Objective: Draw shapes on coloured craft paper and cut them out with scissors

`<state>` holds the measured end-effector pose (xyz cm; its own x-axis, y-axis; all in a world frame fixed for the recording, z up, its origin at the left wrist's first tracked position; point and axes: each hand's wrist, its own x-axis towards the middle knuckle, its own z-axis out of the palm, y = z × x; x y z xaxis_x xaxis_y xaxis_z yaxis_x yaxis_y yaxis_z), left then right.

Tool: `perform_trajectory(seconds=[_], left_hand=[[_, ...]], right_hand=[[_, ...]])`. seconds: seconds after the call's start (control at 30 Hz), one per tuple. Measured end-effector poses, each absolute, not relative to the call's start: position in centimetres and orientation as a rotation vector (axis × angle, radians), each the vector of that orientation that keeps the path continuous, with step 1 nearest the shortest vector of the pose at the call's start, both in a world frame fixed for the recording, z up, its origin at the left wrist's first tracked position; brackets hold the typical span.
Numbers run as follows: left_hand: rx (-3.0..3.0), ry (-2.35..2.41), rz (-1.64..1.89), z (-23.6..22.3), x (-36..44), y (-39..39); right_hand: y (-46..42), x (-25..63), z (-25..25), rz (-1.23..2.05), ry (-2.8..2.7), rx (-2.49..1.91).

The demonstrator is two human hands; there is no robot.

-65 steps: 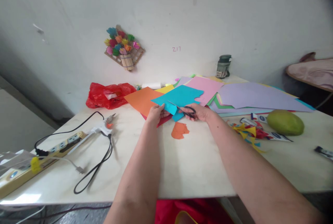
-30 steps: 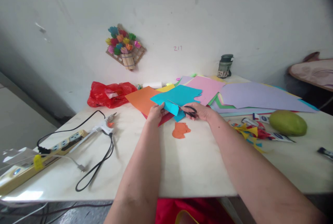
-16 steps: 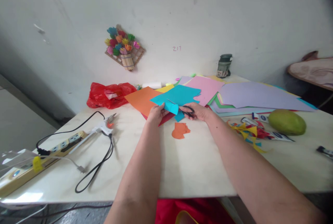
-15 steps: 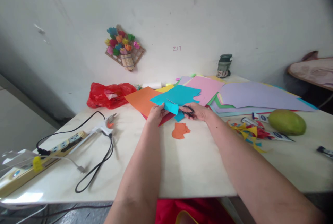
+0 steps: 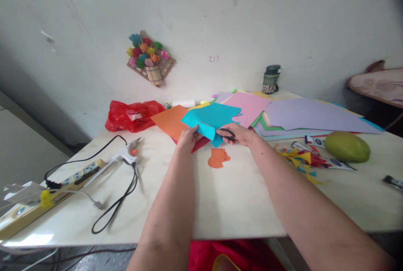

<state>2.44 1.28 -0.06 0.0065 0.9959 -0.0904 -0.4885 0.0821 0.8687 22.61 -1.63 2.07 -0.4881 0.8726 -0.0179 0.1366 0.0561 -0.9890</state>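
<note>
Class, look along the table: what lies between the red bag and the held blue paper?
The orange sheet, partly under the blue paper. The head view shows it, with the red bag on its left.

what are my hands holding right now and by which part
Left hand: the turquoise paper sheet, by its near edge. Right hand: black-handled metal scissors, by the handles.

The worktop [image 5: 239, 204] carries an orange scrap [image 5: 215, 159], with a red bag [image 5: 120, 118], glue gun [image 5: 126, 153] and power strip [image 5: 64, 193] to its left, paper sheets [image 5: 252, 105] behind it and a fruit [image 5: 347, 147] to its right.
</note>
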Motion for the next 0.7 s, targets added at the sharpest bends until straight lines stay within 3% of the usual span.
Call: perform_trajectory(seconds=[0.3,0.7], left_hand=[[0.787,0.82,1.422,0.3,2.5,0.8],[0.813,0.768,1.395,0.0,2.6,1.1]], right_hand=[[-2.0,22.8,2.2,1.589,-1.634,-0.955],[-0.8,23.1,0.6,1.473,-1.728,-0.986]])
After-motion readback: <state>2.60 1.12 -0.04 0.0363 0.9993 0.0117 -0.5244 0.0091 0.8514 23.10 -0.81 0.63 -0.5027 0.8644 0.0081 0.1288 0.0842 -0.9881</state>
